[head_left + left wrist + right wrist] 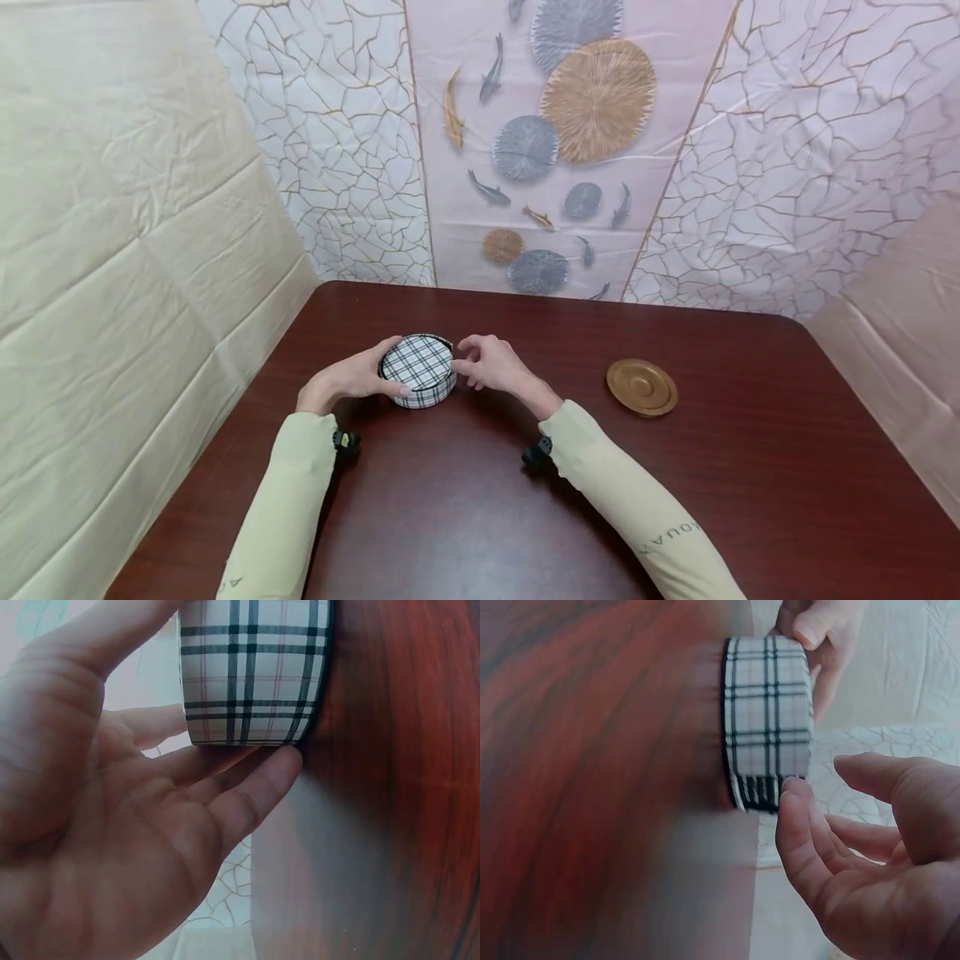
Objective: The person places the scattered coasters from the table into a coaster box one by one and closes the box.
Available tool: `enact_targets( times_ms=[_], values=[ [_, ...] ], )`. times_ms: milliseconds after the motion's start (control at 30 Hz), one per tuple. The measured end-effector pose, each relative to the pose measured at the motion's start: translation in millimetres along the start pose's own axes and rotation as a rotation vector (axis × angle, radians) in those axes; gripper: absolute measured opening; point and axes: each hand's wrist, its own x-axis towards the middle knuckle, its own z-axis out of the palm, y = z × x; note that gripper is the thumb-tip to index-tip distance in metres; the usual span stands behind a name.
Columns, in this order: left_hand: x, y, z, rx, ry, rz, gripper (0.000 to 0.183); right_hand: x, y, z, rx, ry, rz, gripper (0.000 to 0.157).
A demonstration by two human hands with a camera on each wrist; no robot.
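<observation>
A low round box (pixel 417 365) in white plaid with dark bands stands on the table, its flat top facing up. My left hand (pixel 358 372) holds it from the left, thumb along the near side and fingers round the far side. In the left wrist view the fingers of that hand (pixel 150 787) lie against the plaid wall (pixel 255 675). At the box's right side is my right hand (pixel 491 365), fingers bent loosely and thumb apart. The right wrist view shows its fingertips beside a black-striped section (pixel 759 793) of the wall; whether they touch it I cannot tell.
A round brown wooden dish (pixel 641 387) lies on the dark red-brown table (pixel 465 517), to the right of both hands. Patterned cloth (pixel 525 150) hangs behind the table's far edge, and pale cloth (pixel 112 250) along the left side.
</observation>
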Motion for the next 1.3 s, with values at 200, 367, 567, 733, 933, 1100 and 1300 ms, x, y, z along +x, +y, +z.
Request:
enact_targets(
  times_ms=[200,367,567,733,933,1100,1300],
  values=[
    [-2.1,4.8,0.0,0.052,0.02,0.024,0.106,-11.3,8.8,-22.3,-0.005,-0.001,-0.021,0.037],
    [-5.5,10.8,-2.8,0.108,0.114,0.086,0.098,-24.2,16.5,-45.9,-0.036,-0.003,-0.035,0.035],
    [-8.5,24.4,-7.6,0.134,0.186,0.139,0.088,-39.0,28.5,-72.8,-0.088,0.032,-0.057,0.031],
    [-9.1,30.9,-10.2,0.184,0.195,0.125,0.083,-52.3,38.6,-90.9,-0.12,0.047,-0.049,0.027],
    [-6.8,27.0,-7.2,0.218,0.181,0.129,0.081,-64.1,58.0,-108.5,-0.186,0.072,-0.028,0.028],
    [-5.9,19.3,-1.0,0.208,0.154,0.11,0.084,-73.1,81.5,-128.2,-0.294,0.09,-0.015,0.03],
    [-6.5,13.2,2.7,0.219,0.123,0.096,0.089,-88.8,103.7,-151.9,-0.445,0.127,-0.004,0.027]
  ],
)
